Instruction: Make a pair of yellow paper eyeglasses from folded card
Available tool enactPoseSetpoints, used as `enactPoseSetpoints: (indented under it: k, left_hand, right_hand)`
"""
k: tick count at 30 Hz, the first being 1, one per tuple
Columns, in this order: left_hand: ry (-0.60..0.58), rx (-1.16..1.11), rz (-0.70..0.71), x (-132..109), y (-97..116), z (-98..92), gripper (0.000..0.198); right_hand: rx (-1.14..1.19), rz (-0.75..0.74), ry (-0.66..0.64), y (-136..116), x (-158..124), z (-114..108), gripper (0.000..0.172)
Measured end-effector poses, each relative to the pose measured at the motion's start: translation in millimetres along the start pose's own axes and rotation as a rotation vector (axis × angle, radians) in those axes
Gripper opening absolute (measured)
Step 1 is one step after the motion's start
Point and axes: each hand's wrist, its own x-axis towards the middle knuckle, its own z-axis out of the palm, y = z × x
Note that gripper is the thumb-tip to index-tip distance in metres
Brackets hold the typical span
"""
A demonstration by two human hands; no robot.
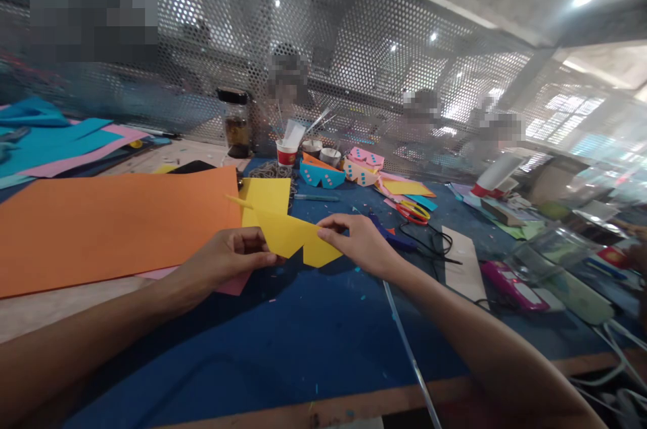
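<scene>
The yellow paper cutout [287, 235] spans between left hand [235, 259] and right hand [360, 240], each pinching its edge.

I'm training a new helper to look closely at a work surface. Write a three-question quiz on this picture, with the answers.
1. Multiple choice: what do the left hand and the right hand hold between them?
a) a large orange sheet
b) a yellow notched piece
c) a blue strip

2. True or false: the right hand is gripping the scissors.

3. Short answer: what lidded container stands to the left of the red-and-white cup, as seen in the picture?

Key:
1. b
2. False; the scissors lie apart from both hands, beyond the right one.
3. A clear jar with a dark lid.
</scene>
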Motion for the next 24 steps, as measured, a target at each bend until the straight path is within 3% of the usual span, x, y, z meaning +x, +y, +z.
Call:
enactPoseSetpoints:
  k: [12, 24]
  left_hand:
    - [-0.004, 0.017, 0.006, -0.4, 5.4, 3.1, 0.047]
    - [-0.043, -0.013, 0.037, 2.6, -5.8, -3.2, 0.048]
  right_hand:
    - [0.004, 0.010, 0.007, -2.0, -0.2, 0.6, 0.017]
    - [0.017, 0.011, 0.021, -3.6, -1.3, 6.2, 0.016]
